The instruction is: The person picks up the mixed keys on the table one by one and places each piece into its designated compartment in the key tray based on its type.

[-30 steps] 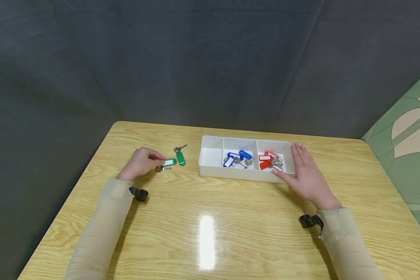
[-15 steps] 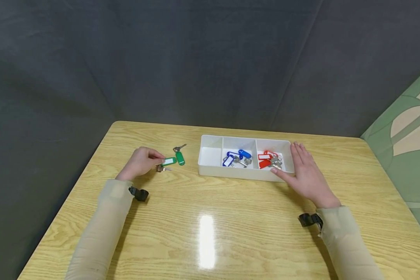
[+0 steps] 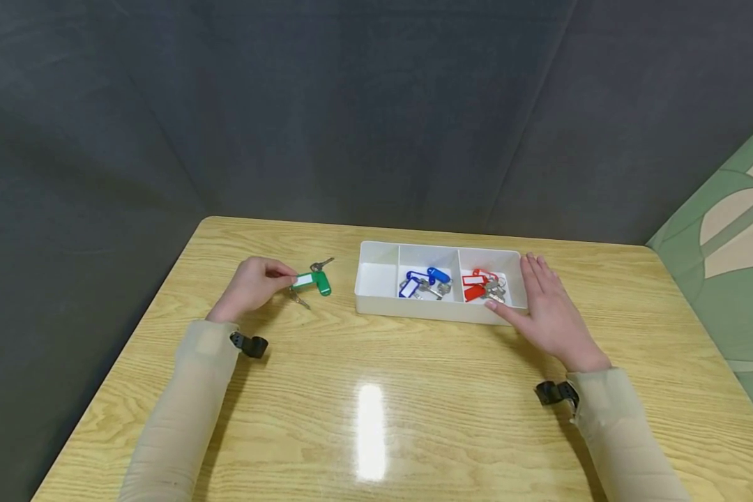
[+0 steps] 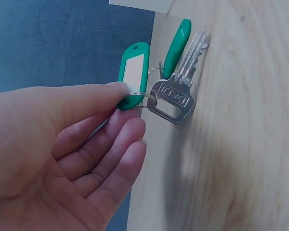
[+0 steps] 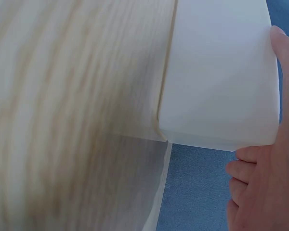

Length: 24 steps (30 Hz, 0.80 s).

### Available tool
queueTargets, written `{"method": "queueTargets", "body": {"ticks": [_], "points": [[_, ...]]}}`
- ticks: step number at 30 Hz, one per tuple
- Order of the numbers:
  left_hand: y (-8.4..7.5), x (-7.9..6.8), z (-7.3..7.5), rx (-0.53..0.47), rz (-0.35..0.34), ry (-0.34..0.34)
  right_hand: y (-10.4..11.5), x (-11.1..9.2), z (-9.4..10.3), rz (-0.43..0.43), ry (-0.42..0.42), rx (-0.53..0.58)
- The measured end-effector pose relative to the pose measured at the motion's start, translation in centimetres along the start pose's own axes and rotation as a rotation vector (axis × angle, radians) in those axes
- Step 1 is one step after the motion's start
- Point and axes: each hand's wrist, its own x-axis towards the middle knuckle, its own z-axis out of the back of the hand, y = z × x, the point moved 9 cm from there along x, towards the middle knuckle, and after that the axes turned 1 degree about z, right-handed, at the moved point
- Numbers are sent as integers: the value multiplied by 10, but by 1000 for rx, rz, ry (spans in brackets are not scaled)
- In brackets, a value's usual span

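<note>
My left hand [image 3: 251, 287] pinches a green key tag [image 4: 134, 72] with a white label between thumb and fingertips. A silver key [image 4: 171, 102] hangs from its ring, just over the table. Beside it a second green key tag [image 3: 323, 284] lies on the wood, its key [image 3: 322, 265] pointing away. My right hand [image 3: 555, 324] rests against the right end of a white three-part box [image 3: 414, 308], fingers straight along the end wall and thumb on the front rim. The box's left compartment [image 3: 378, 279] is bare.
Blue key tags [image 3: 439, 275] with keys lie in the middle compartment, red key tags [image 3: 475, 293] with keys in the right one. A wooden table [image 3: 288, 397] carries everything. A dark curtain [image 3: 351, 118] hangs behind its far edge.
My left hand has lifted the green key tag slightly, moving it a little away from me, and its key now dangles. The right hand stays at the box.
</note>
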Motion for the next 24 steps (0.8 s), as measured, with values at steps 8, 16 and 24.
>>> {"method": "queueTargets", "body": {"ticks": [8,16,24], "points": [[-2,-1,2,-20,5,-16,0,-1,-1,3,-3,2],[-8,1,4,-55,-18,-35,-1,-2,0,5,-3,2],[-18,2,9,-74,-69,-65,0,-2,1,13,-4,-6]]}}
